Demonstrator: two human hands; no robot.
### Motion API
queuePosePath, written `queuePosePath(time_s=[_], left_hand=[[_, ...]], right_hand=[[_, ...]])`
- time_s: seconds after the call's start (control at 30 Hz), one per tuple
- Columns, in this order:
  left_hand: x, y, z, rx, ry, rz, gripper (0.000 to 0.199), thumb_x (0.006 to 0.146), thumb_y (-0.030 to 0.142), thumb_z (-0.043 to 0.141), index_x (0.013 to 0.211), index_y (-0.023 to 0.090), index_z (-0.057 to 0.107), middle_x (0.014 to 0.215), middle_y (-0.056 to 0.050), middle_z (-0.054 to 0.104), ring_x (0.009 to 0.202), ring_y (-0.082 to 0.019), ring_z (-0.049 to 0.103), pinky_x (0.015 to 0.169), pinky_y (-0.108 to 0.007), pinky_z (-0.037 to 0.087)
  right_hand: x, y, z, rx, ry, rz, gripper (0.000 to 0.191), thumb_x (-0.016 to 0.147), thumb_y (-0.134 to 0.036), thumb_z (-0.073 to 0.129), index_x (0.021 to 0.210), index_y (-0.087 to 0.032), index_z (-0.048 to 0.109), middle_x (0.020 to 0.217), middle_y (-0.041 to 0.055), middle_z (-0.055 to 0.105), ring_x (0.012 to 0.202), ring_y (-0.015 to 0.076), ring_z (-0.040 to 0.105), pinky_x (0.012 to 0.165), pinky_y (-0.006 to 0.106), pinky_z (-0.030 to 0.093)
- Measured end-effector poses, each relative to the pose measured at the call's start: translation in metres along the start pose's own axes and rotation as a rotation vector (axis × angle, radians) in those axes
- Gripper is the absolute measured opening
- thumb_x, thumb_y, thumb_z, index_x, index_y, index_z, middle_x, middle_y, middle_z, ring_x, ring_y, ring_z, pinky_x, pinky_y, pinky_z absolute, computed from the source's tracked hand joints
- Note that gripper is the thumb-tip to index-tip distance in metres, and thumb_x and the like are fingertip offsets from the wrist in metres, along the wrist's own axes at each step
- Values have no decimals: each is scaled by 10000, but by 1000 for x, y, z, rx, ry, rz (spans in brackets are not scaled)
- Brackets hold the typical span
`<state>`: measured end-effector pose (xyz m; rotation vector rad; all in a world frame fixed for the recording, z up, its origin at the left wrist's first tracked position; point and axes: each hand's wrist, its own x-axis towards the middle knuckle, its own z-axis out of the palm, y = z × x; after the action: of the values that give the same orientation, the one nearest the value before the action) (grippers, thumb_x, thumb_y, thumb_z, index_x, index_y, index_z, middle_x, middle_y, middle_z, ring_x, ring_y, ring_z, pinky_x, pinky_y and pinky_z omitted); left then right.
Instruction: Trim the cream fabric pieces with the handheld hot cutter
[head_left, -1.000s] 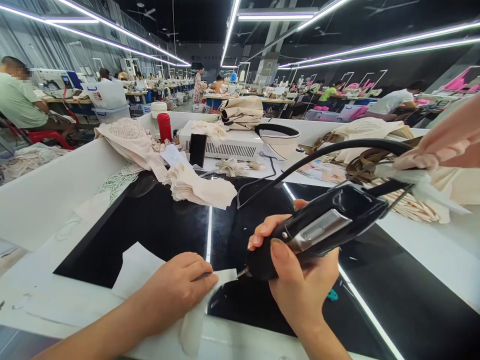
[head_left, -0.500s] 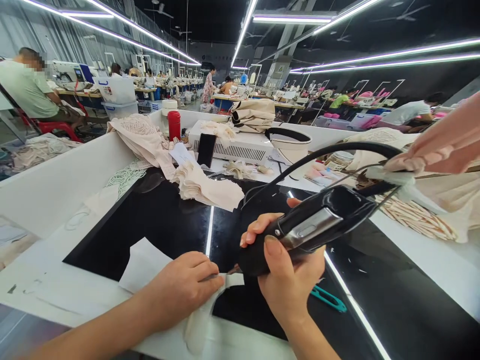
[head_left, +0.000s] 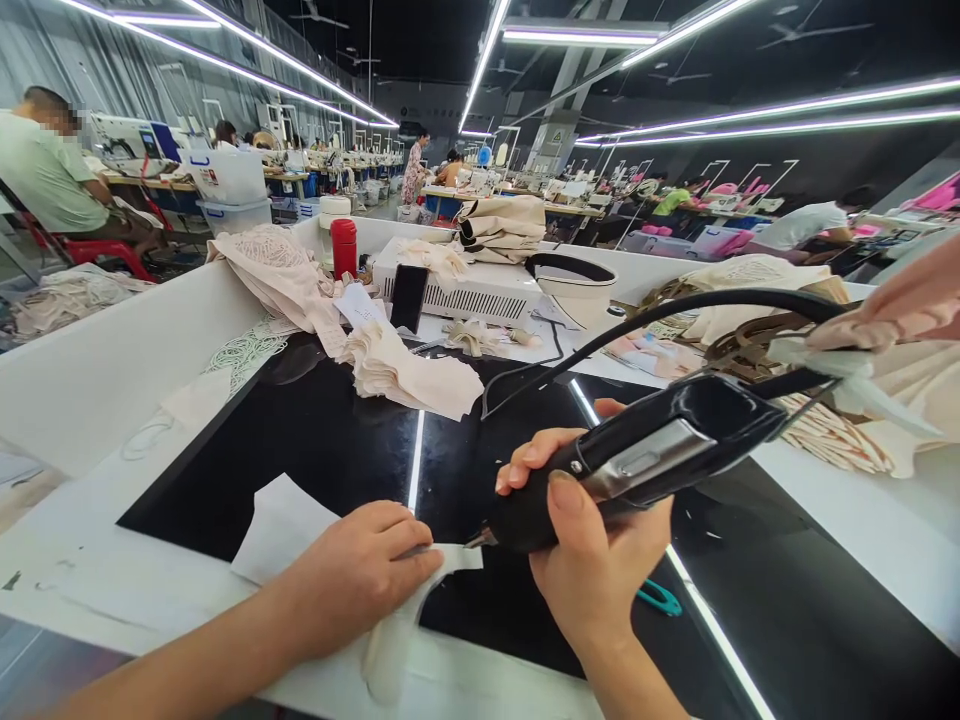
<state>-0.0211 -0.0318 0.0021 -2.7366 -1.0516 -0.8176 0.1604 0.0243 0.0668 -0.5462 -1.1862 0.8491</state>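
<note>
My right hand [head_left: 592, 530] is wrapped round a black handheld tool [head_left: 645, 455] with a silver switch plate. Its thin metal tip points left and meets the narrow end of a pale fabric strip [head_left: 459, 556]. With thumb and fingers together, my left hand [head_left: 375, 565] pinches this strip on the black board [head_left: 330, 440], just left of the tip. The strip curves down over the board's near edge. Beside my left hand lies a white paper piece [head_left: 281, 525]. A teal tool [head_left: 660, 598] shows partly behind my right wrist.
Stacked beige fabric pieces [head_left: 409, 375] lie beyond my hands. A black cable [head_left: 675, 300] arches from the tool past a cloth-wrapped pink object [head_left: 900, 310] at the right. Behind stand a white box [head_left: 465, 290], a phone [head_left: 409, 298] and a red bottle [head_left: 344, 248]. A person [head_left: 45, 170] sits far left.
My right hand and the tool have moved a little right, and the tip shows more clearly at the strip. The teal tool is more covered. My left hand has barely moved.
</note>
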Motion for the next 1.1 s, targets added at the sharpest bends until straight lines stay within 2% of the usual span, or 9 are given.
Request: queuePosePath(time_s=[0.2,0.3,0.37,0.53,0.67,0.83,1.1], left_hand=[[-4,-1,-1,-15,16,5,201,1038,75,489,1134,135,656,1050,-79,710,951,-181,690,975,-374,596],[-6,-2,-4,-21,5,29,210,1064,112,477,1171,141,655,1140,-81,719,1058,-192,683,1061,-409,558],[-6,-2,-5,-30,-11,48,207,1067,115,480,1182,141,650,1130,-69,726,1069,-183,685,1090,-415,542],[-6,-2,-6,-33,-31,48,210,1061,104,488,1196,146,643,1061,-55,734,1024,-164,701,1099,-409,541],[-7,-2,-5,-37,-39,50,216,1065,101,470,1189,145,642,1062,-58,736,1026,-166,703,1113,-404,527],[-7,-2,-6,-37,-49,48,228,1073,101,449,1176,137,649,1047,-58,733,1018,-170,703,1107,-404,525],[-7,-1,-8,-57,-40,42,234,1089,124,433,1206,137,636,1109,-58,730,1047,-174,692,1127,-416,512]], right_hand=[[-1,-1,0,-12,-6,22,385,877,-318,775,1215,-321,589,822,-44,664,599,142,628,574,317,565],[-2,-6,1,42,6,34,432,863,-329,794,1243,-325,588,804,-43,667,600,146,627,554,307,564],[-5,-9,2,66,3,45,469,856,-340,803,1267,-325,578,801,-37,664,600,150,624,535,304,558],[-14,-11,6,92,-45,65,495,865,-379,793,1288,-323,543,804,-31,645,579,155,625,507,308,555],[-18,-8,8,104,-53,59,481,874,-345,787,1289,-310,546,816,-24,652,584,152,632,512,301,555],[-16,-9,9,89,-52,56,431,883,-303,772,1264,-313,571,805,-27,655,577,145,631,512,293,559],[-12,-13,-1,60,7,33,475,854,-331,796,1273,-328,574,797,-31,657,593,160,619,520,310,552]])
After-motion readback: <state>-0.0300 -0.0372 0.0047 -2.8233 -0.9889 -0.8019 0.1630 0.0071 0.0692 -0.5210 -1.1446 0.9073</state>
